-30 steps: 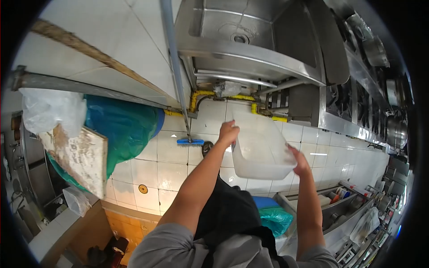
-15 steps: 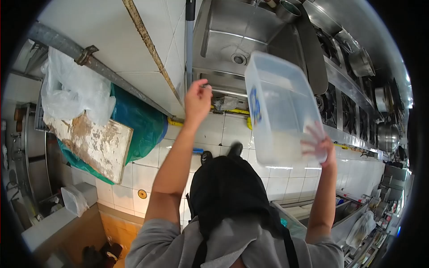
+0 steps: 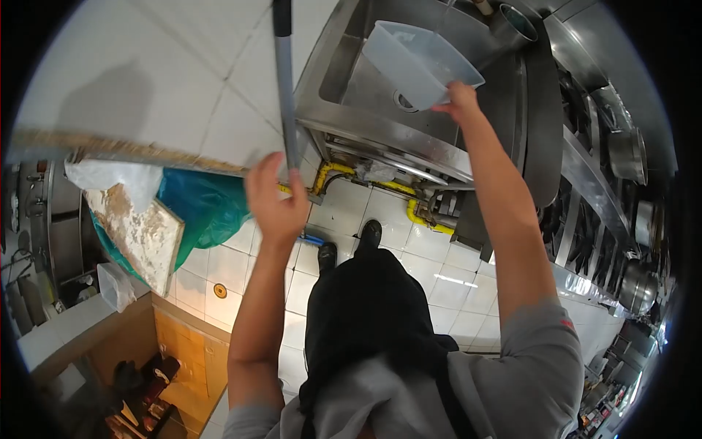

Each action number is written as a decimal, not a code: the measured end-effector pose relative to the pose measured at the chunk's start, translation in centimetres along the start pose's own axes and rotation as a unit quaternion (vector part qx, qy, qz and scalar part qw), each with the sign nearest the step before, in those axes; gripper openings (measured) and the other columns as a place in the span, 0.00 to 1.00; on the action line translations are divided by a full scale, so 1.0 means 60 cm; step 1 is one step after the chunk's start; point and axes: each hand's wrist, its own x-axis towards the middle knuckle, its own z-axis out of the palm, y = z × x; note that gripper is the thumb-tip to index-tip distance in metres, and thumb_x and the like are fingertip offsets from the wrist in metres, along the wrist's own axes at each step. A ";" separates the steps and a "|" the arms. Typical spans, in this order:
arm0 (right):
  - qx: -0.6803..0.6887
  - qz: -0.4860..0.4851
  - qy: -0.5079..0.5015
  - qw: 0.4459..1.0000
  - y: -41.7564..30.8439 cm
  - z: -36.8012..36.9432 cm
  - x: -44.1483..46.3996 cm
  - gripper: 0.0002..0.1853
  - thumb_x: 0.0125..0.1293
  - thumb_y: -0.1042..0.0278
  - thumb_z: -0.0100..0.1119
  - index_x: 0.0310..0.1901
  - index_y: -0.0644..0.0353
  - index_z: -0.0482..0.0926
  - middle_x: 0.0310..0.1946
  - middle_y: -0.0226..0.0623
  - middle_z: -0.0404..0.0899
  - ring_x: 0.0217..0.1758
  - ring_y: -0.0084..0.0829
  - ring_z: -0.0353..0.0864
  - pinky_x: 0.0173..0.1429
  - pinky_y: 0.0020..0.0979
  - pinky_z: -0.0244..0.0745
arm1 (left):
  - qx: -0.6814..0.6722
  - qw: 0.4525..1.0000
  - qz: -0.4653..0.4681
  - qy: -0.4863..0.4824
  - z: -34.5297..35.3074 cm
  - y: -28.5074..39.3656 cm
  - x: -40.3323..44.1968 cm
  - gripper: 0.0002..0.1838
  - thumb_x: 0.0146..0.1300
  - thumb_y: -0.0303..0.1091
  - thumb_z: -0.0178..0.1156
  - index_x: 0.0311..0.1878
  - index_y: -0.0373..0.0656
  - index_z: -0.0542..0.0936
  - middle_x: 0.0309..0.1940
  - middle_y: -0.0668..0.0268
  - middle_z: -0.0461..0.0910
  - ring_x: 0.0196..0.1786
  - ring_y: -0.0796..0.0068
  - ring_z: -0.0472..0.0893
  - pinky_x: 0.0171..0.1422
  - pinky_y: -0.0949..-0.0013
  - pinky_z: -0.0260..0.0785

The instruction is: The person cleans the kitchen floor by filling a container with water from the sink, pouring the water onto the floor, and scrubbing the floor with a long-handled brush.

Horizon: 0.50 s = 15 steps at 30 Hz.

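Observation:
My right hand [image 3: 461, 104] grips the near end of a translucent plastic container [image 3: 409, 62], which is tilted inside the steel sink [image 3: 365, 95]. A thin stream of water comes down at the container's far side. The sink drain [image 3: 404, 101] shows partly past the container's edge. My left hand [image 3: 278, 201] is slightly blurred, with thumb and fingers apart and nothing in it. It is close to the lower part of a grey pole [image 3: 285, 88] that leans upright by the tiled wall.
A metal pot [image 3: 514, 25] stands at the sink's far right corner. Burners and pans [image 3: 627, 157] line the right side. Yellow pipes [image 3: 420, 216] run below the sink. Green plastic sheeting [image 3: 205, 208] and a worn board [image 3: 142, 234] are at left.
My right hand has carried the container forward from beside me into the sink and tilted it. My left hand has moved left and closer to my body, its fingers now spread.

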 end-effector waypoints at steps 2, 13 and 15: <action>-0.032 0.022 0.006 0.999 0.060 0.029 0.065 0.31 0.67 0.59 0.53 0.62 0.78 0.63 0.58 0.58 0.70 0.54 0.60 0.79 0.46 0.55 0.84 | 0.137 0.981 0.098 0.093 -0.066 0.065 0.070 0.15 0.61 0.26 0.66 0.51 0.34 0.79 0.52 0.56 0.80 0.58 0.53 0.76 0.64 0.56 0.67; -0.022 0.059 -0.062 0.996 0.047 -0.011 0.295 0.37 0.72 0.46 0.53 0.67 0.73 0.61 0.60 0.57 0.73 0.54 0.48 0.80 0.53 0.45 0.79 | 0.143 0.909 0.212 0.330 -0.175 0.090 0.305 0.38 0.57 0.40 0.74 0.64 0.38 0.63 0.60 0.53 0.62 0.68 0.60 0.61 0.65 0.58 0.58; 0.006 0.044 -0.028 0.999 -0.006 -0.015 0.327 0.36 0.73 0.46 0.52 0.66 0.74 0.62 0.60 0.57 0.73 0.55 0.48 0.80 0.53 0.44 0.79 | 0.100 0.911 0.186 0.354 -0.160 0.090 0.321 0.38 0.57 0.43 0.74 0.64 0.40 0.65 0.59 0.50 0.61 0.69 0.58 0.58 0.66 0.57 0.59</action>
